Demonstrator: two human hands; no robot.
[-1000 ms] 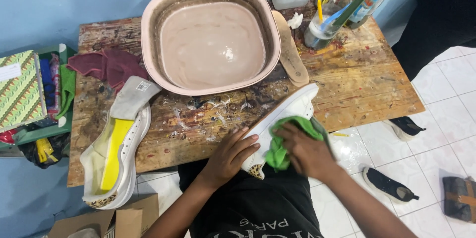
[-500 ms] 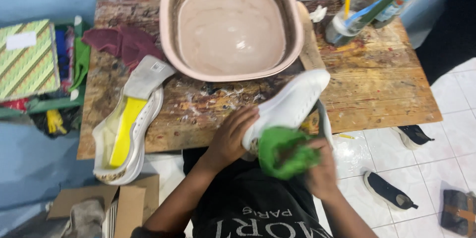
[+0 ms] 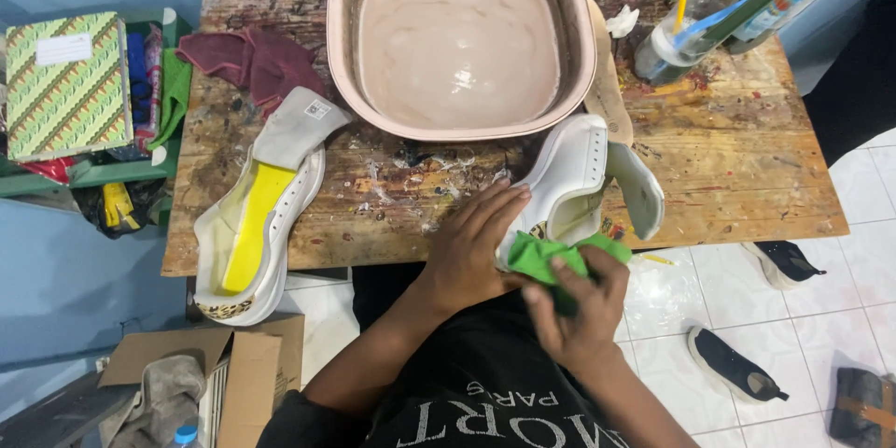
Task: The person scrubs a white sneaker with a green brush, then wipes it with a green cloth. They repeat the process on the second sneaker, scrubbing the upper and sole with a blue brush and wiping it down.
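Observation:
My left hand (image 3: pixel 471 247) grips the heel end of a white shoe (image 3: pixel 574 173) that lies on the front edge of a worn wooden table (image 3: pixel 737 177). My right hand (image 3: pixel 579 303) holds a bunched green cloth (image 3: pixel 546 257) pressed against the shoe's heel. The shoe's tongue (image 3: pixel 639 189) flops open to the right. A second white shoe (image 3: pixel 257 215) with a yellow insole lies at the table's left front, hanging partly over the edge.
A pink basin (image 3: pixel 462 37) of murky water fills the table's back middle. A maroon rag (image 3: pixel 252 61) lies left of it, a jar of brushes (image 3: pixel 686 33) right. A patterned notebook (image 3: pixel 65 84) rests on a green shelf. Dark shoes (image 3: pixel 737 364) lie on the tiled floor; cardboard (image 3: pixel 224 364) at lower left.
The view has shifted and come closer. The white shoe has turned more upright along the table edge, and my right hand with the green cloth has moved to its heel.

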